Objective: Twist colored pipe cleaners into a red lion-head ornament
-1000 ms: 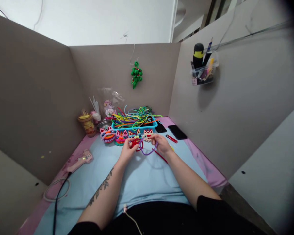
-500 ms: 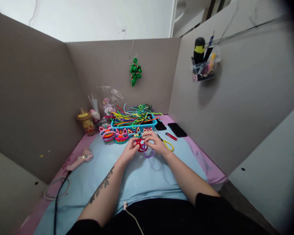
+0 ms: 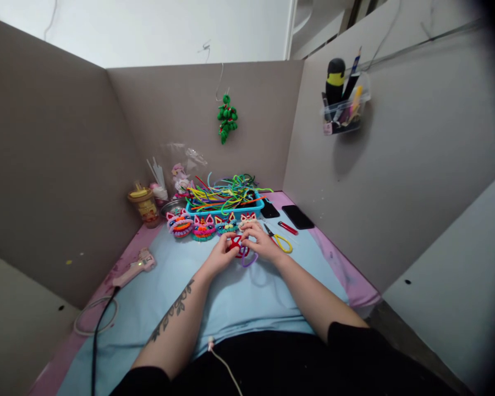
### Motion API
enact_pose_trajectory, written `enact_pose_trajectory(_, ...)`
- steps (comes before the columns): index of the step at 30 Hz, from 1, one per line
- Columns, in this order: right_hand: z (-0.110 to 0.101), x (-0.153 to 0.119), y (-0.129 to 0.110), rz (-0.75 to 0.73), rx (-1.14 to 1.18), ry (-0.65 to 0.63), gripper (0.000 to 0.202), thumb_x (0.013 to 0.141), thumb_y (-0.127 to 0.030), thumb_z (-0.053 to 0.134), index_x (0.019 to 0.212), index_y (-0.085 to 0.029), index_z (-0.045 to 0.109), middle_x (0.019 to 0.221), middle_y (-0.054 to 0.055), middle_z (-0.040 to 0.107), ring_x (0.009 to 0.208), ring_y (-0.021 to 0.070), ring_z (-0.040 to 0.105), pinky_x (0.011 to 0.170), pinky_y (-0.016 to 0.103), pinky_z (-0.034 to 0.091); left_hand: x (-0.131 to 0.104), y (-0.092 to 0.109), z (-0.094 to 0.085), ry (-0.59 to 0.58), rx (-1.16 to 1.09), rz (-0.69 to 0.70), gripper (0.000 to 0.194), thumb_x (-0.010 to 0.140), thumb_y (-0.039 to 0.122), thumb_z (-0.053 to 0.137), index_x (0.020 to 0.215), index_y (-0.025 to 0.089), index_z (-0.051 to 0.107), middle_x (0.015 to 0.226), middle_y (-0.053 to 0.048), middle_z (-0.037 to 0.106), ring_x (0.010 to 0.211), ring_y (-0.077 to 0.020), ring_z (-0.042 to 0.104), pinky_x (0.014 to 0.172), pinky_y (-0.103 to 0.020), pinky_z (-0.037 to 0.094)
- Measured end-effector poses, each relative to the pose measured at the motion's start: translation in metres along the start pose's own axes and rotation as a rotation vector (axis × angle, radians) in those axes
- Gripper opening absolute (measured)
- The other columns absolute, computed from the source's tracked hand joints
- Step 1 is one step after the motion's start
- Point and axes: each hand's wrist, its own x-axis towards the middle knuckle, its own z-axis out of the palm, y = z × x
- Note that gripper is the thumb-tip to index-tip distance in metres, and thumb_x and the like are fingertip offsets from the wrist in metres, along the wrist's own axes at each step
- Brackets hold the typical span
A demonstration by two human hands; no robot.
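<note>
My left hand (image 3: 223,252) grips the left side of a red openwork frame (image 3: 244,253) that looks bent from pipe cleaners. A purple pipe cleaner (image 3: 251,263) curves in a loop below the frame, and my right hand (image 3: 260,242) pinches it against the frame's right side. The fingers of both hands partly cover the frame. Just beyond them stands a row of several fuzzy animal heads (image 3: 204,227), the rightmost partly behind my right hand. Yellow-handled scissors (image 3: 283,243) lie to the right of my right hand.
Behind the heads, a blue basket (image 3: 226,213) overflows with colourful pipe cleaners. A red cutter (image 3: 287,227) and a black phone (image 3: 297,217) lie at right. At left are a pink glue gun (image 3: 136,268) with its cord and a lidded cup (image 3: 145,206). Grey partitions (image 3: 264,110) enclose the table.
The fingers have shifted slightly on the red frame, and the purple loop has moved a little to the left and narrowed. The whole view has shifted slightly.
</note>
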Motion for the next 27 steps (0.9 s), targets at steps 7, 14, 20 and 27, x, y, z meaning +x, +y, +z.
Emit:
enact_pose_trajectory(7,0.004,0.000,0.003,0.020,-0.021,0.017,0.004,0.075,-0.025,0.063,0.076,-0.022,0.062,0.104,0.005,0.053,0.108,0.0209,0.045,0.097,0.042,0.031,-0.001,-0.003,-0.002,-0.051,0.164,0.045,0.047,0.075,0.035,0.061,0.114,0.018,0.041,0.088,-0.004,0.062,0.078,-0.0161,0.059,0.072,-0.030,0.043)
enact_pose_trajectory(14,0.005,0.000,0.000,-0.010,0.010,0.090,0.011,0.071,-0.027,0.067,0.078,-0.021,0.060,0.102,0.005,0.054,0.108,0.0206,0.045,0.097,0.041,0.032,-0.004,0.003,0.002,-0.062,0.182,0.054,0.046,0.076,0.034,0.060,0.115,0.019,0.040,0.090,-0.003,0.062,0.079,-0.0152,0.058,0.071,-0.028,0.042)
enact_pose_trajectory(20,0.006,-0.001,-0.004,-0.035,-0.044,0.081,0.008,0.076,-0.026,0.062,0.070,-0.022,0.065,0.104,0.005,0.055,0.109,0.0214,0.045,0.099,0.042,0.029,-0.002,0.003,0.003,0.009,0.187,0.079,0.043,0.075,0.030,0.059,0.112,0.017,0.042,0.088,-0.003,0.061,0.075,-0.0139,0.057,0.070,-0.027,0.042)
enact_pose_trajectory(27,0.012,-0.002,-0.004,-0.074,-0.067,0.160,0.010,0.076,-0.025,0.061,0.085,-0.025,0.066,0.103,0.005,0.055,0.106,0.0220,0.047,0.096,0.043,0.033,-0.001,0.006,0.004,0.107,0.072,0.080,0.042,0.071,0.032,0.064,0.105,0.018,0.045,0.080,0.000,0.059,0.071,-0.0130,0.056,0.069,-0.026,0.042)
